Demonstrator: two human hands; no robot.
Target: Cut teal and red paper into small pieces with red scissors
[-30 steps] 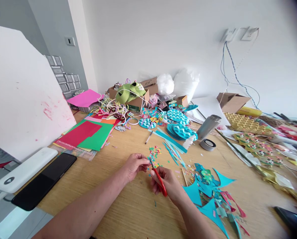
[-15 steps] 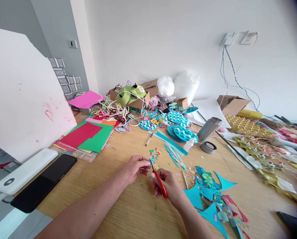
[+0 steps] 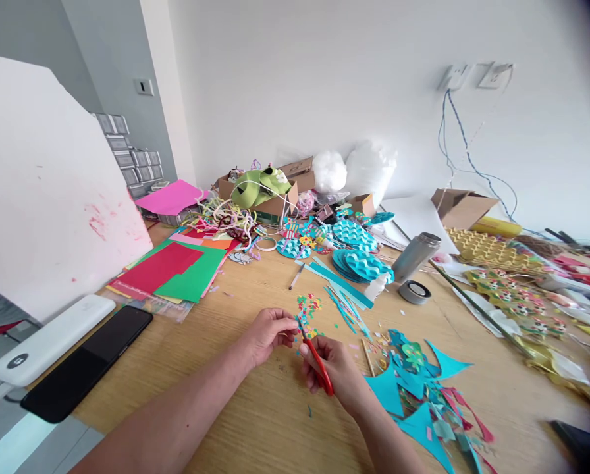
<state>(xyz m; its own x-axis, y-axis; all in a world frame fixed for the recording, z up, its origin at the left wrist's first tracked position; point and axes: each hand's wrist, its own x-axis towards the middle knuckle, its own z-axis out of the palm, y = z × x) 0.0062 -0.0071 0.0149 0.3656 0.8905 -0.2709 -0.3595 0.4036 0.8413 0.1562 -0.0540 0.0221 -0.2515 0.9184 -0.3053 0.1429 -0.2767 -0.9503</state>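
Gripped in closed right hand (image 3: 337,372): small red-handled scissors (image 3: 319,367), just left of heap of teal paper scraps (image 3: 413,395). Pinched in left hand (image 3: 268,332): tiny coloured paper piece (image 3: 296,322), farther left of that heap.

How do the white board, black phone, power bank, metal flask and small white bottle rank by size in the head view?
1. white board
2. black phone and power bank, about alike, nearer the camera
3. metal flask
4. small white bottle

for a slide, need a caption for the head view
Right hand holds scissors to a scrap pinched in the left hand, over a table.
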